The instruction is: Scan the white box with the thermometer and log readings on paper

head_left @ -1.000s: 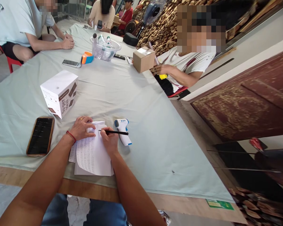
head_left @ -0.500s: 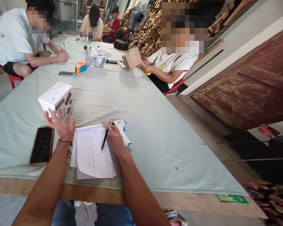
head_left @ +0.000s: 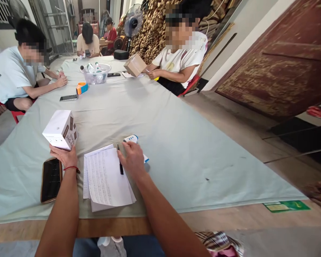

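Note:
My left hand (head_left: 65, 157) is closed around the lower near end of a white box (head_left: 53, 131) with brown print reading "Meal", thumb on its right side. A dark phone or tablet in a brown case (head_left: 51, 180) lies just below that hand. My right hand (head_left: 132, 159) hovers over the top right of a stack of handwritten paper sheets (head_left: 107, 182), fingers apart. A black pen (head_left: 121, 167) rests on the sheets beside its thumb. Under its fingertips is a white and blue handheld device, like an infrared thermometer (head_left: 132, 138), partly covered by the hand.
A pale green cloth (head_left: 203, 171) covers the long table. Farther off are a phone (head_left: 69, 97), an orange and blue tape roll (head_left: 81, 87) and a plastic basin (head_left: 96, 77) of bottles. A person at right holds a cardboard box (head_left: 135, 65); others sit left and at the far end.
My left hand, open beside the white box before, has closed on it. My right hand has let go of the pen and reaches over the thermometer-like device. The view has shifted.

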{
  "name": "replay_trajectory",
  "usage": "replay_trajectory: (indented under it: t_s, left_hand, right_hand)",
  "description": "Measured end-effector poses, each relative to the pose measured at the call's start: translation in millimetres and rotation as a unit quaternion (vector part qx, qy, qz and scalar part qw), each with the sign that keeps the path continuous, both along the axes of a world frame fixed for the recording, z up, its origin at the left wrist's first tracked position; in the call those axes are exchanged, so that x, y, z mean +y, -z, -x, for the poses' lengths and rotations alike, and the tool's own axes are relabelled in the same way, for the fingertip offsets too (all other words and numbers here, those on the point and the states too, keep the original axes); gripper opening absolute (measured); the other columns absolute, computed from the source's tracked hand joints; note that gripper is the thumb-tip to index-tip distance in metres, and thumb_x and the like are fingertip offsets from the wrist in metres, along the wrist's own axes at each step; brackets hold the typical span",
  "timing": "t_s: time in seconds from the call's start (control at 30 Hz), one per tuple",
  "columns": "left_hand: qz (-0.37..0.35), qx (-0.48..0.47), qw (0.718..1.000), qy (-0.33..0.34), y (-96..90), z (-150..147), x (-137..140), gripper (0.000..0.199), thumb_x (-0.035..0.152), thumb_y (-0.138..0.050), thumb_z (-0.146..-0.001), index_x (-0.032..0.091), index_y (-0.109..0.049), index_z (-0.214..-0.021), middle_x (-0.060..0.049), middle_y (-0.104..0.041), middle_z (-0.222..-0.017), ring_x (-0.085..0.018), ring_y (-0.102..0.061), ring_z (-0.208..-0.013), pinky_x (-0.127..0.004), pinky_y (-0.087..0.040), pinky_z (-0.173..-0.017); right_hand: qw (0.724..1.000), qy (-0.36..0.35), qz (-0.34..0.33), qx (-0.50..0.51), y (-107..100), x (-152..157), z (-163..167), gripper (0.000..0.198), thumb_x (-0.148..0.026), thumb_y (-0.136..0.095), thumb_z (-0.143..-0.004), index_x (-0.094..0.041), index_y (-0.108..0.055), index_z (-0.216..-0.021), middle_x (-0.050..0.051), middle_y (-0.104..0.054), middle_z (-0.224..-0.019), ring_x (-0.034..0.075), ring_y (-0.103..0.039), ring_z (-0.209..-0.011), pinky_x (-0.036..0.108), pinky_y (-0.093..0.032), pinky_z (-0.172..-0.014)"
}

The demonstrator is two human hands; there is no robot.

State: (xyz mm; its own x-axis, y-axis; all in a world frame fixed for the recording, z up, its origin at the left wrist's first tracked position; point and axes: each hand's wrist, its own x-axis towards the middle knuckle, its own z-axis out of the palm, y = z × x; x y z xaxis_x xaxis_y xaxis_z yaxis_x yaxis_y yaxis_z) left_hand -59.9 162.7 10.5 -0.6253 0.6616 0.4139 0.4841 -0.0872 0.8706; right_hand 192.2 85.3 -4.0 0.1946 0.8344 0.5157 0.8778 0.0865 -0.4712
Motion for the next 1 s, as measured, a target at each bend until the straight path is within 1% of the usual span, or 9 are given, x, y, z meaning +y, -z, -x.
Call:
replay_trajectory:
  t_s: [0.1, 0.17, 0.27, 0.37, 0.47, 0.57, 0.77, 0.87, 1.0]
  left_hand:
    - [-0.009, 0.022, 1.0, -0.01, -4.0, -0.7, -1.3, 0.101, 0.019, -0.082, -0.058, 0.01, -0.025, -0.142, -0.02, -0.034, -0.134, -0.036, -0.031, -0.136, -0.054, -0.024, -0.118]
    - [-0.029, 0.018, 0.999, 0.002, -6.0, -2.1, -2.5, 0.097, 0.023, -0.083, -0.059, 0.01, -0.03, -0.139, -0.02, -0.037, -0.133, -0.035, -0.033, -0.135, -0.053, -0.027, -0.117]
    - [-0.075, -0.047, 0.991, 0.097, -7.9, -8.8, -5.2, 0.091, 0.036, -0.083, -0.064, 0.014, -0.034, -0.138, -0.018, -0.046, -0.132, -0.031, -0.047, -0.127, -0.048, -0.039, -0.11]
    - [-0.099, -0.153, 0.958, 0.222, -8.7, -19.4, -9.5, 0.072, 0.05, -0.078, -0.071, 0.017, -0.048, -0.128, -0.013, -0.061, -0.12, -0.025, -0.062, -0.11, -0.041, -0.049, -0.1]
    - [-0.09, -0.222, 0.926, 0.29, -8.8, -28.5, -14.5, 0.06, 0.054, -0.076, -0.072, 0.019, -0.059, -0.118, -0.009, -0.068, -0.112, -0.024, -0.065, -0.104, -0.037, -0.052, -0.094]
    - [-0.059, -0.243, 0.903, 0.349, -8.6, -33.4, -19.3, 0.06, 0.054, -0.074, -0.074, 0.02, -0.061, -0.121, -0.01, -0.068, -0.118, -0.025, -0.066, -0.106, -0.037, -0.054, -0.092]
    - [-0.023, -0.193, 0.9, 0.39, -4.1, -34.6, -23.2, 0.075, 0.051, -0.076, -0.072, 0.018, -0.053, -0.135, -0.014, -0.061, -0.131, -0.03, -0.059, -0.121, -0.041, -0.05, -0.1]
    - [-0.031, -0.163, 0.903, 0.397, -1.0, -33.8, -22.5, 0.079, 0.049, -0.077, -0.073, 0.019, -0.049, -0.14, -0.014, -0.055, -0.138, -0.03, -0.054, -0.127, -0.042, -0.046, -0.106]
    - [-0.039, -0.131, 0.904, 0.406, 0.5, -32.8, -21.8, 0.079, 0.047, -0.075, -0.074, 0.019, -0.047, -0.142, -0.014, -0.054, -0.138, -0.03, -0.052, -0.128, -0.042, -0.044, -0.108]
  right_hand:
    - [0.991, 0.129, 0.043, -0.014, 1.0, -1.3, -12.0, 0.046, -0.032, -0.061, -0.083, -0.013, -0.057, -0.124, 0.021, -0.057, -0.12, 0.033, -0.052, -0.108, 0.045, -0.041, -0.091]
    - [0.983, 0.159, 0.093, -0.015, 5.9, -0.6, -19.5, 0.05, -0.034, -0.063, -0.082, -0.009, -0.054, -0.125, 0.025, -0.059, -0.116, 0.035, -0.054, -0.105, 0.045, -0.041, -0.087]
    - [0.977, 0.149, 0.153, 0.009, 12.2, 3.1, -25.6, 0.047, -0.036, -0.06, -0.085, -0.009, -0.054, -0.123, 0.025, -0.061, -0.108, 0.036, -0.058, -0.101, 0.043, -0.043, -0.083]
    - [0.977, 0.129, 0.149, 0.082, 8.2, 6.5, -23.3, 0.046, -0.038, -0.056, -0.085, -0.011, -0.056, -0.122, 0.021, -0.063, -0.104, 0.034, -0.059, -0.1, 0.041, -0.045, -0.082]
    - [0.971, 0.067, 0.044, 0.224, -7.5, 3.2, -10.7, 0.047, -0.044, -0.054, -0.084, -0.017, -0.057, -0.123, 0.013, -0.064, -0.107, 0.028, -0.059, -0.1, 0.039, -0.047, -0.084]
    - [0.92, -0.07, -0.048, 0.382, -26.0, -8.7, 9.9, 0.039, -0.047, -0.053, -0.084, -0.02, -0.061, -0.111, 0.006, -0.066, -0.097, 0.022, -0.06, -0.09, 0.034, -0.048, -0.079]
    - [0.797, -0.267, -0.003, 0.541, -43.1, -24.9, 38.0, 0.025, -0.045, -0.057, -0.081, -0.021, -0.058, -0.08, -0.002, -0.055, -0.062, 0.014, -0.049, -0.057, 0.03, -0.042, -0.059]
    - [0.776, -0.285, 0.003, 0.562, -44.3, -23.2, 38.4, 0.027, -0.048, -0.056, -0.082, -0.021, -0.057, -0.078, -0.002, -0.055, -0.062, 0.014, -0.048, -0.056, 0.03, -0.041, -0.059]
    - [0.777, -0.278, -0.001, 0.564, -42.7, -20.0, 35.1, 0.029, -0.047, -0.056, -0.084, -0.021, -0.055, -0.071, -0.002, -0.054, -0.06, 0.013, -0.046, -0.057, 0.03, -0.04, -0.059]
